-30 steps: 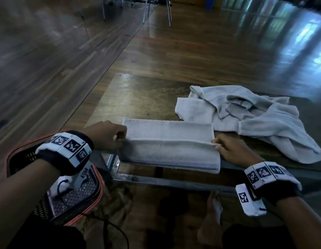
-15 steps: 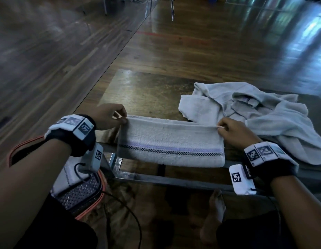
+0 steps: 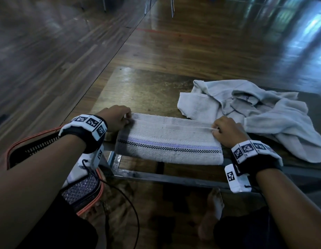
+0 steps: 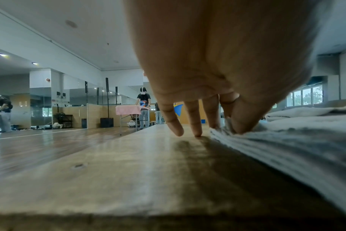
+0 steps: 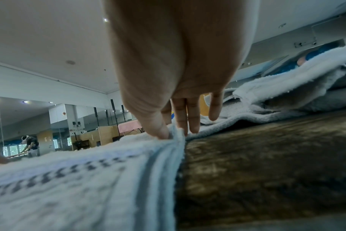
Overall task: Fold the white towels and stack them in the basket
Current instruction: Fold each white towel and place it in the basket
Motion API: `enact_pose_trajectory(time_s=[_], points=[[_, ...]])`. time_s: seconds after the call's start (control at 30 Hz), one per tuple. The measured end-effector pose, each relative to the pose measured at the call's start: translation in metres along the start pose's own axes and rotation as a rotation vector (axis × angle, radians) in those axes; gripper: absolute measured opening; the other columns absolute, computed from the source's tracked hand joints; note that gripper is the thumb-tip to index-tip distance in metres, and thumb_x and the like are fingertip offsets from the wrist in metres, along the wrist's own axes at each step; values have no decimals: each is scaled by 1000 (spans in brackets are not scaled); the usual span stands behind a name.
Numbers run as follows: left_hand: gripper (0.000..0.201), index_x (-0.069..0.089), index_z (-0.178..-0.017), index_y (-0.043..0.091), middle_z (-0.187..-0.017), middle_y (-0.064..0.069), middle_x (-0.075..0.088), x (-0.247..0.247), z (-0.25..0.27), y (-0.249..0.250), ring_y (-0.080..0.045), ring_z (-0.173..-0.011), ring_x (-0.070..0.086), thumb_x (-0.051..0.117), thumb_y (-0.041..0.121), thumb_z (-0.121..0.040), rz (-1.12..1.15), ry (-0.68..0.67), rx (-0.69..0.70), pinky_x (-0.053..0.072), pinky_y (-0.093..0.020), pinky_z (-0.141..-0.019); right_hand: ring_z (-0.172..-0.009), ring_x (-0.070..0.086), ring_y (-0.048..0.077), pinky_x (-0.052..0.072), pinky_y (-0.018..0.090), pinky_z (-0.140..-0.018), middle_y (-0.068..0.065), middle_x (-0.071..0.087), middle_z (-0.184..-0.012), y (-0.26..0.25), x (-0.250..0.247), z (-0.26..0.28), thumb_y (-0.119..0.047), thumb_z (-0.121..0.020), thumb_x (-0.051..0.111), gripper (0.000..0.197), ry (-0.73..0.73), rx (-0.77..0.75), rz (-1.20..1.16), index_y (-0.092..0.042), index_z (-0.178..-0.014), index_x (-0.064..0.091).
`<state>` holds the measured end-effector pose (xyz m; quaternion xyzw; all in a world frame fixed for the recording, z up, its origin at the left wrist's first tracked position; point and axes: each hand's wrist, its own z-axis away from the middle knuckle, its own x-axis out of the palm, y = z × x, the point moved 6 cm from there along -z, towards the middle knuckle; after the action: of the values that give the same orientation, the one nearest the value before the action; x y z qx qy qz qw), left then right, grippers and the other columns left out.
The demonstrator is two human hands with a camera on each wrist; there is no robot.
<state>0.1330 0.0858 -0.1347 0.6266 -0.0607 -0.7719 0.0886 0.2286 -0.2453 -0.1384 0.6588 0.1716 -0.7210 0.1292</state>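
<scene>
Left hand [image 3: 116, 118] and right hand [image 3: 226, 132] are shown pinching the folded towel [image 3: 168, 142] at its 9 and 3 o'clock ends; since a second ago the striped flap has been turned over, so stacking in the basket [image 3: 87, 193], at 7 o'clock, likely nears.

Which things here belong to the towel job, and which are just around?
Job:
folded towel, pinched by left hand and right hand
unfolded towel pile
basket
table

Just around:
chair legs
black cable
</scene>
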Motion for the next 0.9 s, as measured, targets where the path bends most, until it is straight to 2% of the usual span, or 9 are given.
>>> enact_pose_trajectory(time_s=[0.23, 0.3, 0.43, 0.5, 0.63, 0.7, 0.8, 0.87, 0.9], points=[[11, 57, -95, 14, -102, -6, 59, -16, 8, 6, -23, -92, 54, 59, 18, -85, 39, 99, 59, 47, -41, -83, -96, 57, 20, 38, 38, -89, 0, 60, -102, -6, -16, 5, -27, -83, 60, 11, 45, -39, -21, -20, -89, 66], [10, 59, -91, 13, -96, -6, 62, -23, 11, 7, -22, -88, 55, 63, 17, -83, 89, 141, 79, 47, -35, -76, -89, 60, 19, 41, 39, -88, -2, 64, -94, -4, -23, 10, -28, -81, 62, 9, 91, -43, -73, -22, -85, 66], [11, 60, -90, 10, -91, -6, 65, -38, 25, 6, -21, -86, 60, 65, 13, -81, 183, 209, 126, 46, -25, -69, -75, 62, 20, 49, 37, -76, -2, 68, -76, 6, -35, 22, -26, -76, 64, 4, 153, -32, -208, -24, -77, 61], [13, 59, -93, 12, -92, -4, 64, -44, 34, 4, -19, -86, 60, 65, 13, -82, 233, 221, 142, 44, -19, -66, -73, 62, 18, 51, 37, -71, -2, 67, -76, 13, -37, 28, -23, -76, 65, 6, 144, -39, -305, -25, -79, 60], [25, 58, -108, 15, -96, 1, 64, -45, 48, 2, -14, -88, 59, 64, 19, -85, 246, 165, 144, 48, -24, -74, -72, 60, 14, 48, 32, -69, 0, 66, -85, 18, -34, 43, -14, -78, 65, 25, 83, -69, -390, -19, -103, 63], [19, 61, -106, 19, -99, 3, 65, -38, 54, 3, -10, -89, 59, 61, 23, -87, 163, 83, 163, 47, -23, -75, -74, 59, 13, 46, 31, -71, 1, 66, -90, 16, -29, 50, -14, -79, 63, 24, 30, -89, -323, -20, -102, 66], [14, 61, -101, 19, -99, 1, 66, -36, 60, 6, -13, -92, 61, 59, 22, -88, 136, 42, 162, 49, -29, -80, -81, 59, 18, 46, 41, -83, 2, 64, -93, 9, -29, 56, -17, -79, 62, 15, -5, -79, -219, -20, -93, 67], [12, 61, -100, 16, -100, -2, 65, -52, 61, 10, -20, -94, 61, 57, 16, -88, 152, 214, 146, 48, -39, -88, -90, 60, 24, 44, 46, -87, 5, 64, -97, 3, -46, 55, -15, -81, 62, 17, 160, -78, -176, -15, -97, 66], [13, 61, -100, 15, -101, -3, 65, -66, 64, 12, -23, -94, 60, 55, 14, -89, 137, 397, 129, 45, -41, -92, -94, 59, 27, 42, 47, -88, 8, 64, -99, 0, -61, 55, -12, -81, 61, 18, 336, -102, -158, -12, -99, 66]])
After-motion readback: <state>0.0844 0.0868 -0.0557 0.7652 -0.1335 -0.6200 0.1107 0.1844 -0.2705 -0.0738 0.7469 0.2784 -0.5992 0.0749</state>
